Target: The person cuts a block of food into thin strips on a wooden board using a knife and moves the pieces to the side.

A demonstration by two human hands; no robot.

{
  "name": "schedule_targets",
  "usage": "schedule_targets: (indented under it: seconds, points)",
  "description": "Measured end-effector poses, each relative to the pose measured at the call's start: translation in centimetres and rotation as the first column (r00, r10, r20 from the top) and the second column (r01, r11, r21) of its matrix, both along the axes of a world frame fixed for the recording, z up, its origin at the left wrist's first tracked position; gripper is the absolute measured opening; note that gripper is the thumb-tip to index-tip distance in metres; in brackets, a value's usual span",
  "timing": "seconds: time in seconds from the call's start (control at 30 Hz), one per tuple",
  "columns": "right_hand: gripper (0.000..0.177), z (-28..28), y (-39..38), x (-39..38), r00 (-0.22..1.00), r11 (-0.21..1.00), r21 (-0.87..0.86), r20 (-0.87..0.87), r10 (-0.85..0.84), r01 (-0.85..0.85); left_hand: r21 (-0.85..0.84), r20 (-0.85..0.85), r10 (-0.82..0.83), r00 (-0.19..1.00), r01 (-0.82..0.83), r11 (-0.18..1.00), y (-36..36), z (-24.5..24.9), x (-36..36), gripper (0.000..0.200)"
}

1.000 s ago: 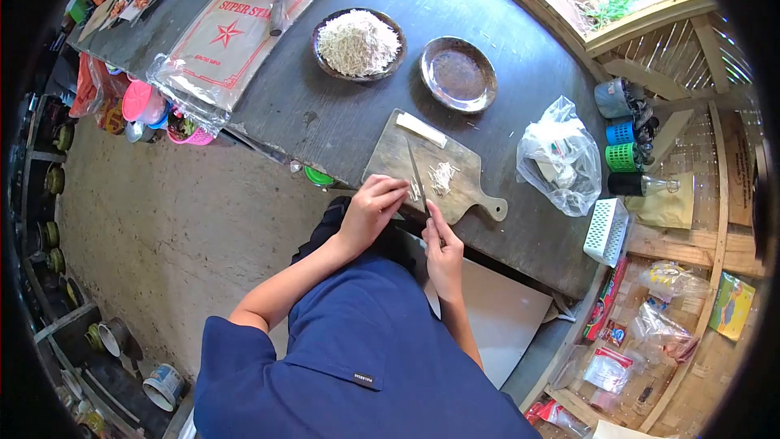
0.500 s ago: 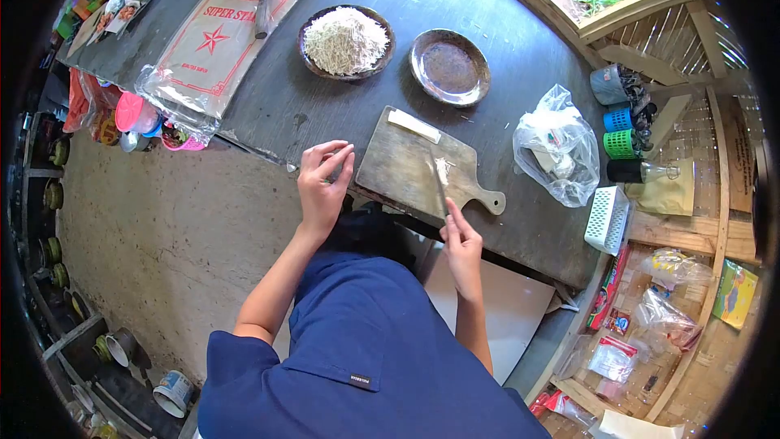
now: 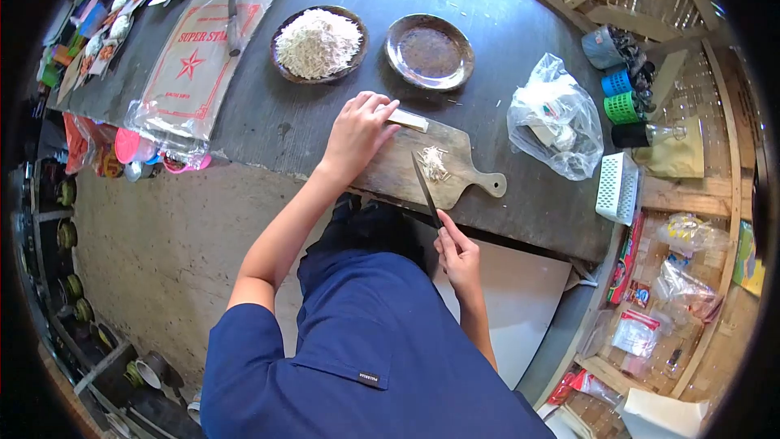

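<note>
My left hand (image 3: 357, 136) is closed over the left end of a pale white bar (image 3: 409, 120), its fingers hiding that end. The bar lies along the far edge of a wooden cutting board (image 3: 390, 172). In my right hand (image 3: 458, 258) is a knife (image 3: 426, 187), its blade slanting up over the board. Just right of the blade tip sits a small heap of thin white sticks (image 3: 433, 162). Beyond the board, a dark bowl (image 3: 280, 67) holds a mound of pale shreds (image 3: 318, 42). Beside it stands a dark, shallow plate (image 3: 429, 53).
A clear plastic bag (image 3: 556, 118) with white contents lies right of the board, near a white perforated basket (image 3: 617, 187). On the left, a second knife (image 3: 234, 24) rests on a printed plastic packet (image 3: 191, 73). Shelves with metal items line the lower left.
My left hand has come from beside the board onto the white bar. The knife has drawn back toward me, and the white sticks beside it now lie spread out.
</note>
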State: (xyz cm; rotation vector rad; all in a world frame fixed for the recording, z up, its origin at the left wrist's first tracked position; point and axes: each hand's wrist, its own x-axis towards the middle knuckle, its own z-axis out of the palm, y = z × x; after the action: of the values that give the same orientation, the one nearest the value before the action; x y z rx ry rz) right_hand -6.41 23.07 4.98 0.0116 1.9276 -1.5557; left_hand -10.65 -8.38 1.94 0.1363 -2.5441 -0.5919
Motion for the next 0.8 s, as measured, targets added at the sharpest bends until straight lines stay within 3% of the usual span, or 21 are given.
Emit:
schedule_targets:
  seconds: [0.07, 0.13, 0.27, 0.5, 0.57, 0.6, 0.67, 0.7, 0.73, 0.8]
  points:
    - [0.041, -0.3, 0.9, 0.7, 0.999, 0.999, -0.033, -0.010, -0.038, 0.038, -0.013, 0.025, -0.052, 0.998, 0.052, 0.999, -0.6, -0.4, -1.1, 0.028]
    - [0.041, -0.6, 1.6, 1.5, 0.997, 0.995, -0.070, -0.021, -0.070, 0.068, 0.108, 0.123, -0.123, 0.985, 0.110, 0.988, -1.0, 0.0, -1.8, 0.023]
    - [0.041, -0.8, 1.5, 2.2, 0.990, 0.988, -0.061, 0.023, -0.139, 0.141, 0.164, 0.156, -0.159, 0.975, 0.133, 0.977, -1.7, 0.2, -2.3, 0.020]
    - [0.041, -1.2, 1.4, 1.3, 0.991, 0.986, -0.102, 0.049, -0.126, 0.131, 0.224, 0.034, -0.159, 0.987, 0.147, 0.963, -1.0, 0.2, -0.3, 0.013]
    - [0.041, -1.2, 1.8, 0.9, 0.992, 0.989, -0.084, -0.004, -0.123, 0.122, 0.565, -0.029, -0.154, 0.988, 0.144, 0.813, 0.9, 2.5, 1.9, 0.014]
    - [0.042, -1.2, 2.0, 0.7, 0.991, 0.991, -0.065, -0.066, -0.120, 0.116, 0.564, -0.019, -0.153, 0.988, 0.137, 0.814, 2.1, 2.8, 3.1, 0.014]
    - [0.042, -1.4, 1.9, 0.4, 0.991, 0.988, -0.072, -0.018, -0.136, 0.134, 0.749, 0.161, -0.067, 0.985, -0.078, 0.658, 4.2, 3.3, 5.3, 0.015]
    - [0.042, -1.7, 1.7, 0.2, 0.992, 0.989, -0.079, -0.010, -0.123, 0.122, 0.731, 0.233, -0.092, 0.968, -0.112, 0.673, 4.4, 2.4, 5.8, 0.017]
    - [0.042, -1.7, 1.5, 0.0, 0.994, 0.990, -0.086, -0.003, -0.109, 0.109, 0.483, 0.206, -0.038, 0.978, -0.068, 0.873, 4.4, 1.4, 6.1, 0.024]
    - [0.041, -1.7, 0.6, -0.1, 0.996, 0.992, -0.090, -0.022, -0.086, 0.083, 0.355, 0.131, 0.039, 0.991, -0.083, 0.931, 5.7, 1.1, 6.6, 0.030]
